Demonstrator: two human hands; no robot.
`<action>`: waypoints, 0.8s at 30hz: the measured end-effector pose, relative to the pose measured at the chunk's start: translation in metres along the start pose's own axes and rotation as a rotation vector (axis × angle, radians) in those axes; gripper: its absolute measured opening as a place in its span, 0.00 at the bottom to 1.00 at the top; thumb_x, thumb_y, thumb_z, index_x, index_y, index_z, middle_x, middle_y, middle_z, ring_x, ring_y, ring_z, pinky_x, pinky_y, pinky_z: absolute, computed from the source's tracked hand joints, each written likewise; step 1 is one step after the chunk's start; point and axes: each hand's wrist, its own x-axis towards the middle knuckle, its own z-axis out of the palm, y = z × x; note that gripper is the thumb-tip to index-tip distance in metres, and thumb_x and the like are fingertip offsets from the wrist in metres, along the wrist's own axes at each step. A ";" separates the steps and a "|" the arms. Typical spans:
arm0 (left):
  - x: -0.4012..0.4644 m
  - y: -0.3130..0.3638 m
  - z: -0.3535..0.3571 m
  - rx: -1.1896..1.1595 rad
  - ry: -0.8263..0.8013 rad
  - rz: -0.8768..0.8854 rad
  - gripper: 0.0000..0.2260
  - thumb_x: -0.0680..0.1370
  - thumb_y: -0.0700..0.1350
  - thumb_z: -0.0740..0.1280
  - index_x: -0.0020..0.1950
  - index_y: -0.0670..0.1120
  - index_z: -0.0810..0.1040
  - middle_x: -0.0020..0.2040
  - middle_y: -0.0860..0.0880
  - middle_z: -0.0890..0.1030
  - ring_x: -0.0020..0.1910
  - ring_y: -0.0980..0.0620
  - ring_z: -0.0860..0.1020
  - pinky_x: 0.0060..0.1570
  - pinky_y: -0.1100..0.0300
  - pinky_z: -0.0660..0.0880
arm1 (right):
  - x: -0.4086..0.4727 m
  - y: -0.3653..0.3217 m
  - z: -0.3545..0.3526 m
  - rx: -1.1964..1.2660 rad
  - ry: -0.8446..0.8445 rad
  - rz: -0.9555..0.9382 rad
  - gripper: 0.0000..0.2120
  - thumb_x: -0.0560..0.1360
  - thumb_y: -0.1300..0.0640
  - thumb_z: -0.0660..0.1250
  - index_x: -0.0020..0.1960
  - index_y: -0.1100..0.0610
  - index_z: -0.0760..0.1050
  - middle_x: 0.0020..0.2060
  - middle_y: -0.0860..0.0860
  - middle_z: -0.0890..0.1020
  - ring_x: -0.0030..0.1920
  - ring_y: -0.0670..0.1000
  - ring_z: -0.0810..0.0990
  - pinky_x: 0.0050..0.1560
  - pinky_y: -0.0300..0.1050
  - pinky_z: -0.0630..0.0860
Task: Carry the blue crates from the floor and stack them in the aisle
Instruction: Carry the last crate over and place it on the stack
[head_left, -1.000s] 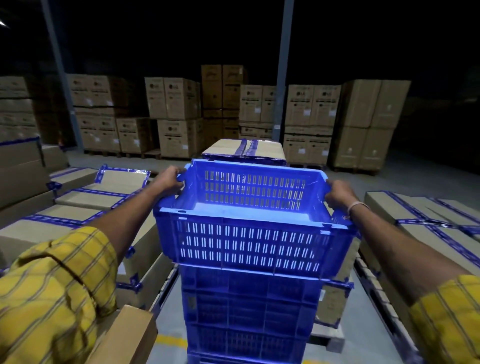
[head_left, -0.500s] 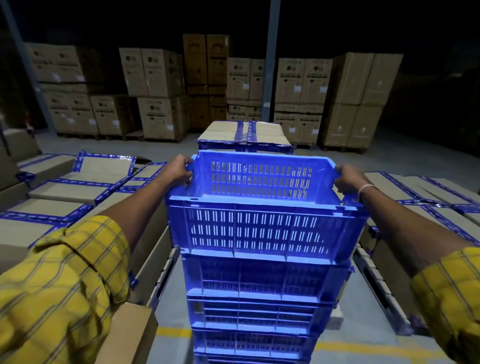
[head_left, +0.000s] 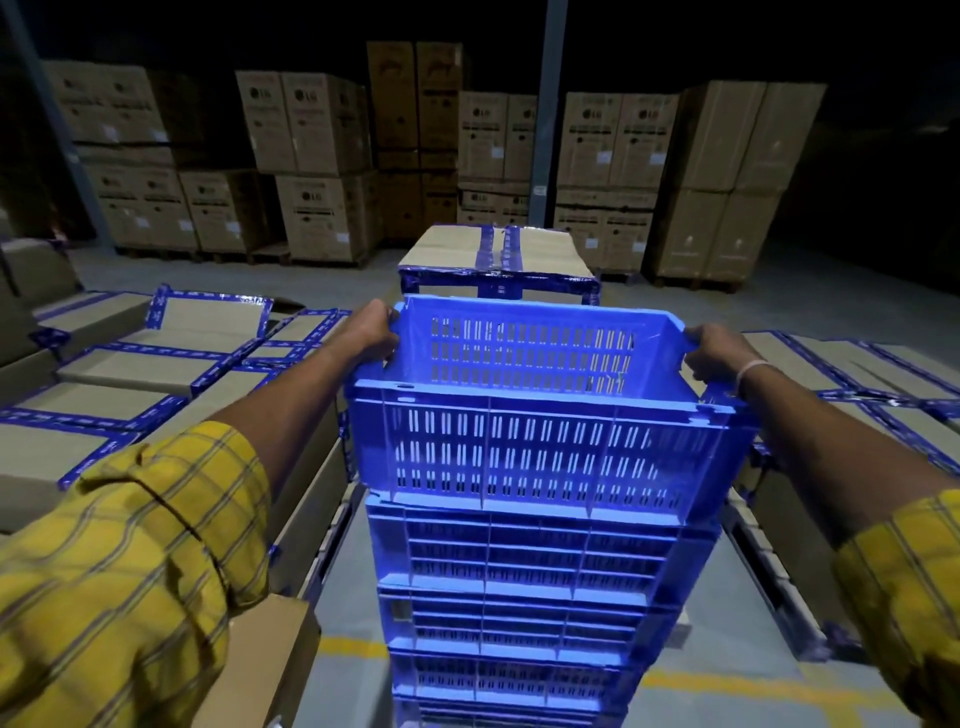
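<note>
Slotted plastic blue crate (head_left: 540, 441), hands gripping rim, ribbed stack (head_left: 524, 597)

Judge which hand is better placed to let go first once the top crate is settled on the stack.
Neither clearly, perhaps left. The left hand and right hand each grip an end rim of the top crate, which sits slightly askew on the stack, overhanging on the right, so the right should probably hold.

Dim warehouse, grey concrete floor (head_left: 332, 280) crossed by a yellow line (head_left: 727, 683). Tall stacks of printed cardboard cartons (head_left: 317, 166) along the dark far side, on pallets. Low blue-taped flat boxes (head_left: 156, 364) flanking the aisle. Steel column (head_left: 548, 130) rising behind.
</note>
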 end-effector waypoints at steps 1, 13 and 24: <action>-0.005 0.003 -0.001 0.019 -0.013 0.007 0.19 0.71 0.39 0.72 0.62 0.47 0.78 0.49 0.43 0.84 0.47 0.45 0.84 0.52 0.44 0.81 | 0.000 0.001 -0.001 -0.001 -0.011 0.001 0.21 0.75 0.69 0.66 0.68 0.63 0.74 0.56 0.65 0.82 0.49 0.63 0.84 0.55 0.59 0.81; -0.018 0.004 0.004 -0.011 0.007 0.013 0.16 0.74 0.35 0.69 0.60 0.44 0.79 0.45 0.44 0.84 0.46 0.46 0.83 0.52 0.46 0.81 | -0.013 0.007 -0.006 -0.122 -0.058 -0.026 0.28 0.76 0.67 0.65 0.75 0.60 0.66 0.57 0.64 0.81 0.54 0.62 0.82 0.58 0.54 0.78; -0.028 0.010 0.005 0.258 -0.112 0.102 0.18 0.78 0.38 0.64 0.68 0.41 0.71 0.63 0.37 0.79 0.60 0.38 0.78 0.55 0.48 0.74 | -0.014 0.008 -0.003 -0.199 -0.083 -0.003 0.35 0.77 0.64 0.63 0.81 0.53 0.55 0.69 0.63 0.74 0.64 0.62 0.77 0.62 0.51 0.72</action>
